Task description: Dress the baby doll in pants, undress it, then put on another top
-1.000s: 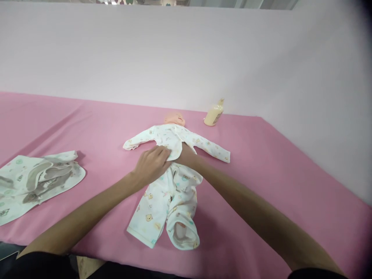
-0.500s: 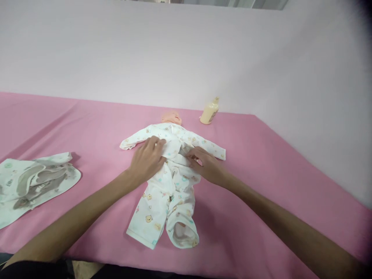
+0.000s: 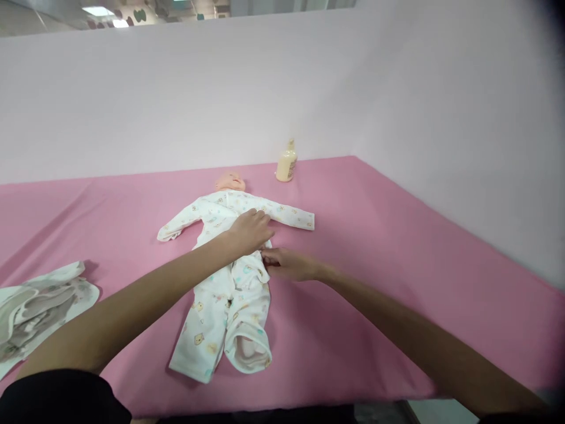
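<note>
A baby doll lies on its back on the pink table, dressed in a white printed romper with its sleeves spread out. My left hand rests on the doll's chest, fingers curled onto the cloth at the romper's right side. My right hand lies just below it at the doll's waist, fingertips pinched on the edge of the romper.
A cream lotion bottle stands beyond the doll's head near the white backdrop. A crumpled printed cloth lies at the table's left edge. The table's front edge runs just below the romper's legs.
My left hand has slid from the doll's left side across its chest to the right. My right hand has moved in to the waist. The view has swung, so everything sits further left.
</note>
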A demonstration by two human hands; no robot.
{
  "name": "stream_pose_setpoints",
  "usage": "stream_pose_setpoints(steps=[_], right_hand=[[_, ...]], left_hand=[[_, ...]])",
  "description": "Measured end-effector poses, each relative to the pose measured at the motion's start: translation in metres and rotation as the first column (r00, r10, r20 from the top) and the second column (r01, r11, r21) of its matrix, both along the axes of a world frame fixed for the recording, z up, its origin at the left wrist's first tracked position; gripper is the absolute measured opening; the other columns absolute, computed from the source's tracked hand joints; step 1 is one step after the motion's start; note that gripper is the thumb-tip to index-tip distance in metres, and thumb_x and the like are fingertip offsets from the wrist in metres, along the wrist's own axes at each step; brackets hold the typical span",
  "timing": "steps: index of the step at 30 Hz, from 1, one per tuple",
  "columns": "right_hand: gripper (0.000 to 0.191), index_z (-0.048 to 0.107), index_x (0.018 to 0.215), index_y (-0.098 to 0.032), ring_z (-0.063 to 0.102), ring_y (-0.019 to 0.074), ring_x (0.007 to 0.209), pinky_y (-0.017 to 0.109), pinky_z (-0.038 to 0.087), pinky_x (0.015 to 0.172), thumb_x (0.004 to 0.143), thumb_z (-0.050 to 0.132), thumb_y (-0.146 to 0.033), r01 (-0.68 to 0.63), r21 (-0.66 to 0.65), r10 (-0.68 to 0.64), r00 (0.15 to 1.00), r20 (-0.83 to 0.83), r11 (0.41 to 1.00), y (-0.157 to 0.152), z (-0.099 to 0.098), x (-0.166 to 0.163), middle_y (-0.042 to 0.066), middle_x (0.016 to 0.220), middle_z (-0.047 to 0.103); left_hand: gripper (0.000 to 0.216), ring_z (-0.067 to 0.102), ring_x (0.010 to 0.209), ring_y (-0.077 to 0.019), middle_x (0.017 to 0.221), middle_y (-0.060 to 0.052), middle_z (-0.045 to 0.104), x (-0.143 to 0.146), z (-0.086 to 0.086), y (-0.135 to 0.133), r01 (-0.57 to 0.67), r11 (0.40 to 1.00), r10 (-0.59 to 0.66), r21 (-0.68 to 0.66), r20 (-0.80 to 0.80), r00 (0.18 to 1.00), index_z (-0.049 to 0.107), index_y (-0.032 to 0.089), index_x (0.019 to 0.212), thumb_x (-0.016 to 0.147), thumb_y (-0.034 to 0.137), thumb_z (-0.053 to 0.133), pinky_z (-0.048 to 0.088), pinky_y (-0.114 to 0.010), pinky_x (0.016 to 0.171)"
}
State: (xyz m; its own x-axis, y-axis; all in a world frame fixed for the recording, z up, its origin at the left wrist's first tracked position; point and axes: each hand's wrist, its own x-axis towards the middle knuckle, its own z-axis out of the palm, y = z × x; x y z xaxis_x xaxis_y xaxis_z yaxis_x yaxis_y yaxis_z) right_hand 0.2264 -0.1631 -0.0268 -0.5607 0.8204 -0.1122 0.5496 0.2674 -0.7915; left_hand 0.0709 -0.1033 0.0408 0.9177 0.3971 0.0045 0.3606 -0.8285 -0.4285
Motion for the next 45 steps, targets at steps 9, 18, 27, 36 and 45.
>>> stream_pose_setpoints(steps=[9,18,27,36,45], right_hand=[[0.019,0.044,0.072,-0.020,0.037,0.0092,0.059,0.024,0.031,0.052,0.074,0.062,-0.022,-0.074,-0.042,0.072,0.997,-0.038,0.996,0.010,0.008,0.011,-0.006,0.068,0.045],[0.030,0.031,0.063,-0.020,0.032,0.0096,0.059,0.026,0.026,0.057,0.080,0.055,-0.021,-0.007,0.276,0.056,0.984,-0.172,0.961,0.007,-0.012,0.003,-0.005,0.062,0.036],[0.022,0.030,0.063,-0.020,0.029,0.0098,0.054,0.027,0.022,0.057,0.074,0.048,-0.017,0.345,0.416,-0.308,0.939,-0.154,0.842,0.002,-0.022,-0.010,-0.005,0.058,0.039],[0.022,0.030,0.061,-0.020,0.031,0.0096,0.053,0.027,0.021,0.052,0.074,0.046,-0.016,0.429,0.246,-0.412,0.903,-0.121,0.869,-0.004,-0.017,-0.010,-0.005,0.056,0.038],[0.017,0.036,0.070,-0.021,0.033,0.0088,0.055,0.025,0.025,0.051,0.077,0.051,-0.023,0.345,0.033,-0.318,0.895,-0.312,0.938,-0.003,-0.016,-0.001,-0.007,0.061,0.038]], left_hand=[[0.016,0.061,0.089,-0.0229,0.094,-0.010,0.066,0.010,-0.003,0.015,0.005,0.999,-0.005,0.045,-0.012,1.000,0.063,0.012,0.096,0.091,0.010,0.049,0.037,-0.034,0.074],[0.033,0.058,0.081,-0.0206,0.087,-0.008,0.065,0.026,0.014,0.020,-0.015,0.997,0.026,-0.079,0.141,0.990,0.059,0.014,0.089,0.102,0.025,0.030,0.037,-0.034,0.074],[0.035,0.054,0.075,-0.0206,0.082,-0.007,0.062,0.010,0.005,0.017,-0.080,0.991,0.100,-0.105,0.206,0.973,0.056,0.014,0.092,0.103,0.028,0.026,0.036,-0.033,0.070],[0.029,0.054,0.095,-0.0220,0.108,-0.008,0.058,0.001,0.022,-0.001,-0.023,0.969,0.047,-0.246,0.093,0.995,0.064,0.023,0.115,0.092,0.023,0.047,0.037,-0.036,0.085],[0.020,0.051,0.089,-0.0239,0.088,-0.010,0.061,0.015,0.037,-0.005,-0.103,0.915,0.078,-0.391,-0.077,0.994,0.057,0.016,0.063,0.080,0.022,0.048,0.035,-0.037,0.079]])
